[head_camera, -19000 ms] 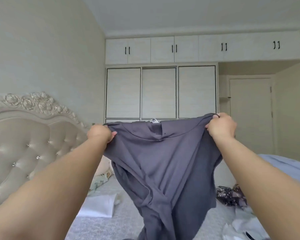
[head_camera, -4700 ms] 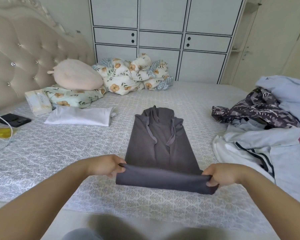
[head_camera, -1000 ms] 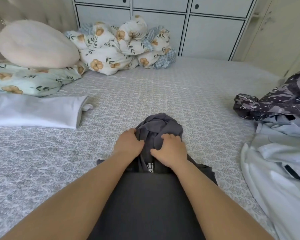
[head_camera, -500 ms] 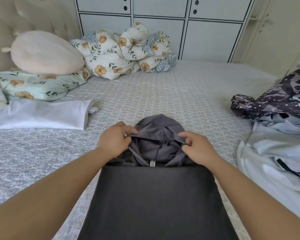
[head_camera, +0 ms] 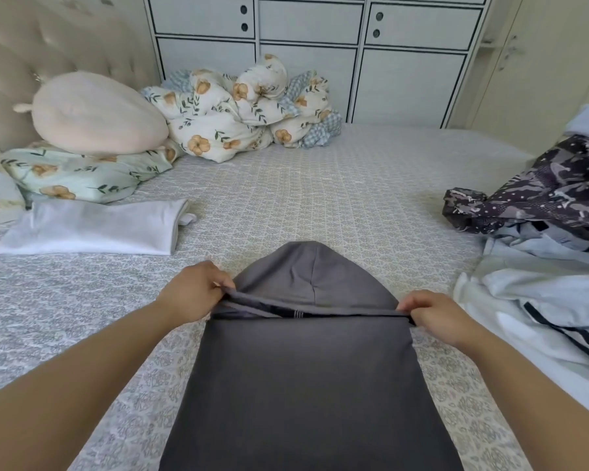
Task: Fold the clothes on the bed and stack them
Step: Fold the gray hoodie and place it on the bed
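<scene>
Near the bed's (head_camera: pixel 320 185) front edge lies the grey hoodie (head_camera: pixel 300 385), hood pointing away. Left hand (head_camera: pixel 193 294) and right hand (head_camera: pixel 436 317) each pinch a hood corner in a closed grip. Bare sheet stretches beyond; folded white garment (head_camera: pixel 92 229) left, unfolded clothes pile (head_camera: pixel 541 266) right.
</scene>
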